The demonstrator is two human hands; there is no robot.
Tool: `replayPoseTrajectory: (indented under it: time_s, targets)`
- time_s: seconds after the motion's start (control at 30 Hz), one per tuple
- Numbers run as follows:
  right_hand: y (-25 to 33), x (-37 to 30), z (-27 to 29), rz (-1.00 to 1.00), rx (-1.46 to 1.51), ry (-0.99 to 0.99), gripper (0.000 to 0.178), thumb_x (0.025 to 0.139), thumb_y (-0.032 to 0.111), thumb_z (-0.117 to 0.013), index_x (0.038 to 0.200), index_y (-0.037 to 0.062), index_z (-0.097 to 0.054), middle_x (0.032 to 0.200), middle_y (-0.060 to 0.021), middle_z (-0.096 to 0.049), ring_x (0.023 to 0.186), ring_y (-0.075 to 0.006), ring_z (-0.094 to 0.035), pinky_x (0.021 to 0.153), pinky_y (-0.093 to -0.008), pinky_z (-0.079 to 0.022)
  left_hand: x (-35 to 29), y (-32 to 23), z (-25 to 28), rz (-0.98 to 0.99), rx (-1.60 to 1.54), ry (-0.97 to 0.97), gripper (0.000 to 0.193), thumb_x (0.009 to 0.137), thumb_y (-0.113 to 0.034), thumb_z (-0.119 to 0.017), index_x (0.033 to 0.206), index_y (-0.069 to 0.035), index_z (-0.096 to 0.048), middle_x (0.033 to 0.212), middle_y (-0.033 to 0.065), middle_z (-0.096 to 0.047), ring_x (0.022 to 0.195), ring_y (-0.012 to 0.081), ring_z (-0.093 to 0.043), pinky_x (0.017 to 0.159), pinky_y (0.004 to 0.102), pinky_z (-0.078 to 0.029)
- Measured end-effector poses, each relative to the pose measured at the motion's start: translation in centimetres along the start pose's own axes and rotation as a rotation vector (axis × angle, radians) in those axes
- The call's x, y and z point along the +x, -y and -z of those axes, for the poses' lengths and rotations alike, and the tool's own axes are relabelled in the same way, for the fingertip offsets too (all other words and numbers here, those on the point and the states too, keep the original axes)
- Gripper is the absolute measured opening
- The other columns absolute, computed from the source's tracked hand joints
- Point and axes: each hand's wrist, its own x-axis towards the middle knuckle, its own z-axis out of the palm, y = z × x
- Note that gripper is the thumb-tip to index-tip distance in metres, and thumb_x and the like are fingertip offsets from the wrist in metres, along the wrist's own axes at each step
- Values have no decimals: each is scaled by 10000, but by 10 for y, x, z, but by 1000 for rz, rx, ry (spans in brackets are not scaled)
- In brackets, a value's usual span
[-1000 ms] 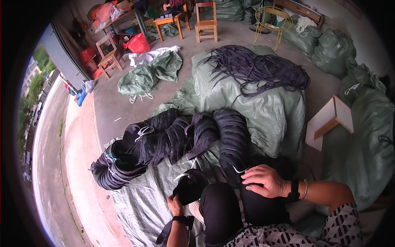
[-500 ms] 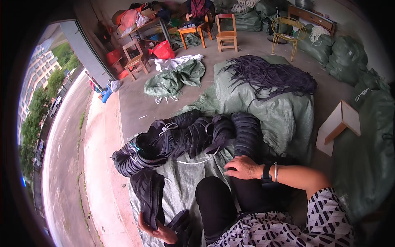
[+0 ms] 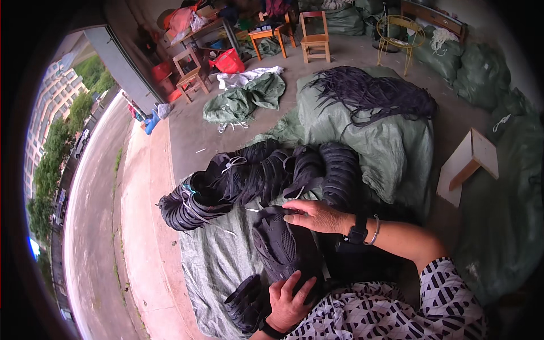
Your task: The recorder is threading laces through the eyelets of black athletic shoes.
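A black shoe upper [image 3: 283, 243] with mesh panels lies over my thigh. My left hand [image 3: 290, 299] rests on its near end, open, with the fingers spread flat. At its far end is my right hand [image 3: 320, 216], open, fingers stretched out and thumb apart, touching or very near the upper's edge. Another black upper [image 3: 245, 300] lies beside my left hand. Beyond my knees, nested rolls of black uppers [image 3: 258, 181] sit in a row, some tied with white cord. One thick ribbed roll [image 3: 339, 170] stands at the right end of that row.
Green woven sheeting [image 3: 209, 266] spreads under the rolls. A heap of dark strips [image 3: 368, 96] covers a green sack [image 3: 391, 147]. An angled wooden board piece [image 3: 467, 164] stands at right near stuffed sacks [image 3: 481, 73]. Chairs [image 3: 314, 38] and a red basket [image 3: 229, 61] stand farther back.
The upper that my left hand held at the lower left now lies across my thigh, my left hand on it. My right hand has moved from my knee up and left to its far end.
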Motion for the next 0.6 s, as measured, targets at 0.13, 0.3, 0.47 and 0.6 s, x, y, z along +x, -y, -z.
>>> replayPoseTrajectory:
  time_s: [0.13, 0.3, 0.47, 0.6]
  targets:
    - [-2, -12, 9, 36, -186, 59, 507, 891, 409, -601, 1178, -8, -579, 1149, -187, -608, 1052, -317, -598, 898, -363, -467, 21, 14, 29, 27, -546, 154, 599, 703, -254, -799, 1236, -99, -573, 1215, 95, -577, 971, 258, -554, 873, 356, -452]
    - [-2, -22, 15, 87, -216, 37, 501, 877, 413, -610, 1117, -26, -602, 1107, -185, -623, 1029, -338, -603, 884, -383, -474, 72, 90, 25, 461, -631, -147, 566, 878, -404, -622, 1313, -69, -484, 1326, 101, -459, 1230, 256, -454, 1022, 417, -345]
    - [-3, -20, 10, 157, -213, -11, 484, 864, 403, -627, 1085, -27, -612, 1060, -164, -636, 986, -327, -614, 866, -389, -476, 119, 102, -18, 532, -690, 113, 856, 727, -461, -779, 1374, -44, -405, 1263, 186, -479, 1214, 318, -471, 1012, 401, -393]
    - [-7, -37, 27, 20, -323, 123, 375, 856, 337, -662, 1031, 8, -620, 993, -114, -649, 949, -290, -628, 822, -364, -483, 127, 78, -18, 525, -410, 161, 860, 661, -440, -819, 1327, -71, -419, 1205, 204, -503, 1144, 373, -518, 943, 442, -454]
